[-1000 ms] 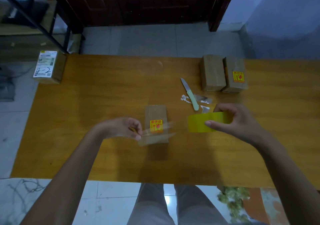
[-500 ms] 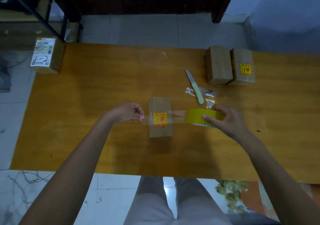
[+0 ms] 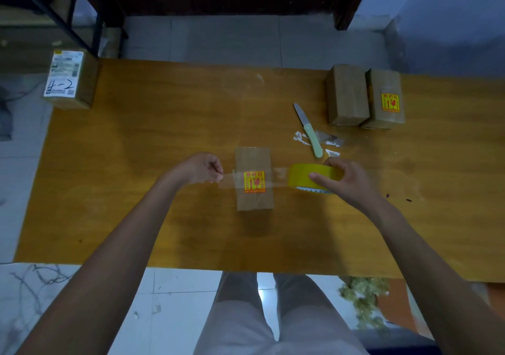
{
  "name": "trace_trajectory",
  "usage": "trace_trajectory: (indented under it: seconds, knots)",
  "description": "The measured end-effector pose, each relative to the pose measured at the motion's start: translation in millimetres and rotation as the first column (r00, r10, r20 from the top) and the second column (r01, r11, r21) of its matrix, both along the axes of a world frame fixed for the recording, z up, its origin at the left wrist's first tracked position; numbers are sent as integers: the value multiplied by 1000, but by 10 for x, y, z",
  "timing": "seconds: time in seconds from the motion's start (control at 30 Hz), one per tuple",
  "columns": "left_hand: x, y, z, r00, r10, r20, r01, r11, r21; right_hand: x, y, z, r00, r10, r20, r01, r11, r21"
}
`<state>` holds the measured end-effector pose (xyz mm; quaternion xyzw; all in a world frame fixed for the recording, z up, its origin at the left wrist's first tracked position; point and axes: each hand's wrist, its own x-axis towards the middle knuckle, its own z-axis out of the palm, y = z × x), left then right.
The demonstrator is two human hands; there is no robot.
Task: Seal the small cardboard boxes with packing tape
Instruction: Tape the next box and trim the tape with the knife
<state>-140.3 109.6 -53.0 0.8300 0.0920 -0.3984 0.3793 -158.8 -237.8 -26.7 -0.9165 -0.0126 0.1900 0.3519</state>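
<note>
A strip of clear tape (image 3: 228,178) is stretched taut across the small box (image 3: 254,181) at the centre of the frame, running over its red-and-yellow sticker (image 3: 254,181). The left hand (image 3: 200,168) pinches the free end just left of the box, fingers curled tight; the right hand (image 3: 343,181) is wrapped over the yellow tape roll (image 3: 303,177) just right of it, index finger laid along the roll's face.

The main risk, as I see it, is the film itself. It is thin, glossy and clingy, and if the tension slackens it could fold onto itself or land crooked and wrinkled across the lid. Pulling harder on one side could drag the light box across the smooth table (image 3: 164,136), since neither hand is pressing it down. I cannot tell whether the strip is touching the box top or hanging just above it.

The box is plain brown cardboard, a narrow oblong with matte faces. Two more boxes (image 3: 363,95) of the same kind stand touching each other at the upper right, one carrying the same sticker. A knife (image 3: 310,131) with a pale green handle and a bare steel blade lies between them and the roll, near the right hand, among crumpled tape scraps (image 3: 328,140); reaching for it carelessly could nick a finger. A larger labelled carton (image 3: 68,78) sits at the upper left corner of the table, overhanging its edge.
</note>
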Motion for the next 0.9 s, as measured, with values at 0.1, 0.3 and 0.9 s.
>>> trace_trajectory:
  seconds: [0.1, 0.3, 0.9]
  knots:
    - [11, 11, -70, 1000, 18, 1, -18, 1000, 13, 3, 29, -25, 1000, 6, -16, -6, 1000, 27]
    - [-1, -4, -347, 999, 49, -9, -48, 998, 50, -8, 40, -92, 999, 1, -34, 0, 1000, 12]
    - [-211, -368, -473, 983, 95, 158, -137, 950, 279, -56, 14, -354, 997, -23, -76, 21, 1000, -21]
